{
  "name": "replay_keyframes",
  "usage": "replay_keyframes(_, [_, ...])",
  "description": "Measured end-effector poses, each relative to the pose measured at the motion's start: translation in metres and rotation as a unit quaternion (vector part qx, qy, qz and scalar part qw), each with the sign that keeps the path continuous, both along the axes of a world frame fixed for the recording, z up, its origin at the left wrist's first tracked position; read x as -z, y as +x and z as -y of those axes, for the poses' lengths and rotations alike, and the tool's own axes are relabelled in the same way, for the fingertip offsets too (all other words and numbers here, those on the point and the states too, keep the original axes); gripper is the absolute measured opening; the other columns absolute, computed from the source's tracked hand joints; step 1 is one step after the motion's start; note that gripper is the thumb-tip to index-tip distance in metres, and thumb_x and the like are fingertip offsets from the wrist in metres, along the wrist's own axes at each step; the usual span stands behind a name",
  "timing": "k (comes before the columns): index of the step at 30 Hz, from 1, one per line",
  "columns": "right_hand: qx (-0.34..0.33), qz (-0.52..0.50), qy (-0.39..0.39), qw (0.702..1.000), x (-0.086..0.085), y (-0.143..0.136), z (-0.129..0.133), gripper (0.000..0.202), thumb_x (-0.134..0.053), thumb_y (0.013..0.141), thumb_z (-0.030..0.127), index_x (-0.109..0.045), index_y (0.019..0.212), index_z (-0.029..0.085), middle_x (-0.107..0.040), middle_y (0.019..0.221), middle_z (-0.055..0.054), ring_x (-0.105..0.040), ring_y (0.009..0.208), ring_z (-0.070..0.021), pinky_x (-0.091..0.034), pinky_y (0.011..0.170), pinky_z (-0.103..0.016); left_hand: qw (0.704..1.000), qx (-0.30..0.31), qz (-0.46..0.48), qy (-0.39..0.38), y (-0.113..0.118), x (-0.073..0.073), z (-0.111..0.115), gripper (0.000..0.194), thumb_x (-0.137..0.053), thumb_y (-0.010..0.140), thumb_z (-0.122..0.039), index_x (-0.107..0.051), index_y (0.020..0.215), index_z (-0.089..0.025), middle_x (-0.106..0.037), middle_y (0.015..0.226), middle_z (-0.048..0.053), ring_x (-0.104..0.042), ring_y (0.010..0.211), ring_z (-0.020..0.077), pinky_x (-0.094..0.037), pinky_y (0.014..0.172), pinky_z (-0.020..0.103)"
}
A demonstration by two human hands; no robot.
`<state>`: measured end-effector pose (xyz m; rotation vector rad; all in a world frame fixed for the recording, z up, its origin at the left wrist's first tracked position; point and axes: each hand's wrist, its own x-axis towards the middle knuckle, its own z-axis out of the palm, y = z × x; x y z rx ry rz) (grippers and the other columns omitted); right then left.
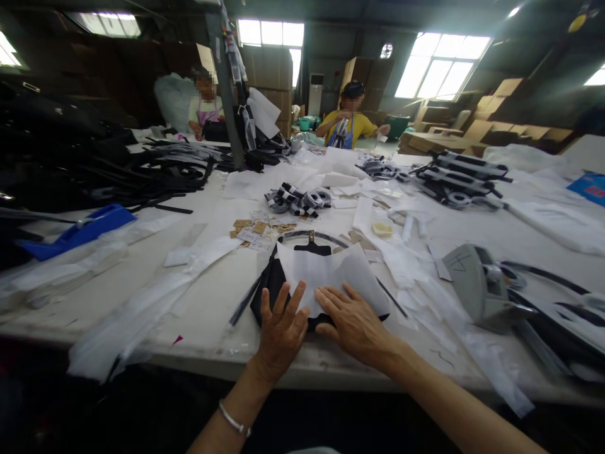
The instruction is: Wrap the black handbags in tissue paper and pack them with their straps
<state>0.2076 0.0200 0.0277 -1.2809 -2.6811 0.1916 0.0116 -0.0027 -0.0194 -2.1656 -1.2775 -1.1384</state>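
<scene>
A black bag [270,285] lies at the table's front edge, with its handle arching behind it. A white sheet [340,268] covers much of its upper face. My left hand [283,325] is at the bag's lower front, fingers spread and pointing up, its fingertips at the sheet's lower edge. Flat on the right half of the sheet rests my right hand [350,318], fingers stretched out toward the left. Neither hand grips anything. A dark strap sticks out at each side of the bag.
The white table [189,315] holds paper tags [258,232], wrapped straps [297,200], a blue object [89,233] at left, and a grey tape dispenser [477,284] at right. White wrapping strips flank the bag. Two people [347,123] are across the table.
</scene>
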Motion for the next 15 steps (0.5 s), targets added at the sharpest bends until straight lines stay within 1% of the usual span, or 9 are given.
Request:
replay_keyframes(4, [-0.003, 0.001, -0.001, 1.0, 0.011, 0.0, 0.005, 0.078, -0.067, 0.086, 0.045, -0.033, 0.151, 0.017, -0.043, 0.152, -0.016, -0.039, 0.139, -0.0334, -0.023, 0.116, -0.059, 0.998, 0.011, -0.065, 0.018, -0.005, -0.015, 0.001, 0.013, -0.055, 0.093, -0.017, -0.067, 0.093, -0.021, -0.057, 0.141, 0.004, -0.019, 0.15, 0.0237, -0.006, 0.122, 0.059])
replay_keyframes(7, [-0.009, 0.008, 0.0, 1.0, 0.015, 0.001, 0.003, 0.084, -0.07, 0.084, 0.044, -0.029, 0.152, 0.018, -0.04, 0.154, -0.016, -0.038, 0.14, -0.0339, -0.023, 0.116, -0.059, 0.99, 0.041, -0.135, 0.014, -0.003, -0.028, 0.0, 0.018, -0.049, 0.095, -0.015, -0.066, 0.101, -0.019, -0.053, 0.145, 0.003, -0.025, 0.148, 0.0208, -0.004, 0.124, 0.054])
replay_keyframes(8, [-0.01, 0.01, -0.001, 1.0, 0.015, 0.001, 0.002, 0.084, -0.071, 0.083, 0.043, -0.029, 0.152, 0.018, -0.04, 0.154, -0.016, -0.037, 0.14, -0.034, -0.023, 0.116, -0.059, 0.986, 0.049, -0.159, 0.003, 0.0, -0.031, 0.0, 0.021, -0.046, 0.096, -0.014, -0.065, 0.103, -0.017, -0.054, 0.144, 0.006, -0.031, 0.145, 0.0209, -0.008, 0.124, 0.051])
replay_keyframes(9, [-0.011, 0.012, -0.003, 1.0, 0.016, 0.001, 0.001, 0.084, -0.071, 0.083, 0.041, -0.029, 0.152, 0.018, -0.04, 0.154, -0.015, -0.037, 0.14, -0.034, -0.023, 0.116, -0.06, 0.982, 0.053, -0.179, -0.013, 0.002, -0.034, -0.001, 0.023, -0.044, 0.096, -0.013, -0.065, 0.104, -0.014, -0.058, 0.139, 0.01, -0.039, 0.14, 0.0215, -0.015, 0.123, 0.049])
replay_keyframes(10, [-0.011, 0.013, -0.006, 1.0, 0.016, 0.001, 0.001, 0.083, -0.071, 0.083, 0.04, -0.03, 0.152, 0.019, -0.04, 0.154, -0.015, -0.037, 0.14, -0.0339, -0.022, 0.116, -0.059, 0.979, 0.052, -0.196, -0.037, 0.005, -0.036, -0.001, 0.024, -0.042, 0.095, -0.011, -0.065, 0.104, -0.011, -0.063, 0.13, 0.013, -0.05, 0.131, 0.0223, -0.027, 0.119, 0.047])
replay_keyframes(12, [-0.007, 0.01, -0.015, 1.0, 0.016, 0.001, 0.001, 0.081, -0.071, 0.083, 0.037, -0.032, 0.151, 0.019, -0.041, 0.153, -0.015, -0.037, 0.14, -0.0335, -0.021, 0.117, -0.059, 0.971, 0.044, -0.211, -0.103, 0.008, -0.036, -0.001, 0.024, -0.041, 0.093, -0.006, -0.064, 0.101, -0.01, -0.071, 0.104, 0.013, -0.066, 0.104, 0.0228, -0.05, 0.098, 0.04])
replay_keyframes(13, [-0.004, 0.005, -0.023, 1.0, 0.014, 0.001, 0.001, 0.081, -0.071, 0.083, 0.037, -0.032, 0.151, 0.019, -0.041, 0.153, -0.014, -0.036, 0.14, -0.0331, -0.02, 0.117, -0.058, 0.968, 0.042, -0.208, -0.137, 0.008, -0.034, -0.001, 0.024, -0.041, 0.091, -0.004, -0.063, 0.098, -0.011, -0.071, 0.093, 0.01, -0.068, 0.09, 0.0221, -0.054, 0.085, 0.038])
replay_keyframes(14, [-0.002, -0.001, -0.034, 0.999, 0.013, 0.002, 0.001, 0.081, -0.071, 0.083, 0.037, -0.032, 0.151, 0.02, -0.04, 0.154, -0.014, -0.036, 0.141, -0.0326, -0.02, 0.118, -0.058, 0.966, 0.041, -0.194, -0.164, 0.007, -0.032, -0.001, 0.023, -0.041, 0.091, -0.003, -0.062, 0.096, -0.012, -0.069, 0.086, 0.008, -0.067, 0.08, 0.0213, -0.055, 0.076, 0.036])
replay_keyframes(15, [0.0, -0.01, -0.048, 0.999, 0.01, 0.003, 0.001, 0.082, -0.071, 0.082, 0.039, -0.032, 0.152, 0.02, -0.04, 0.154, -0.014, -0.035, 0.142, -0.0321, -0.02, 0.118, -0.058, 0.967, 0.045, -0.175, -0.179, 0.004, -0.029, 0.0, 0.023, -0.042, 0.091, -0.003, -0.061, 0.095, -0.014, -0.068, 0.083, 0.006, -0.066, 0.076, 0.0206, -0.055, 0.072, 0.035])
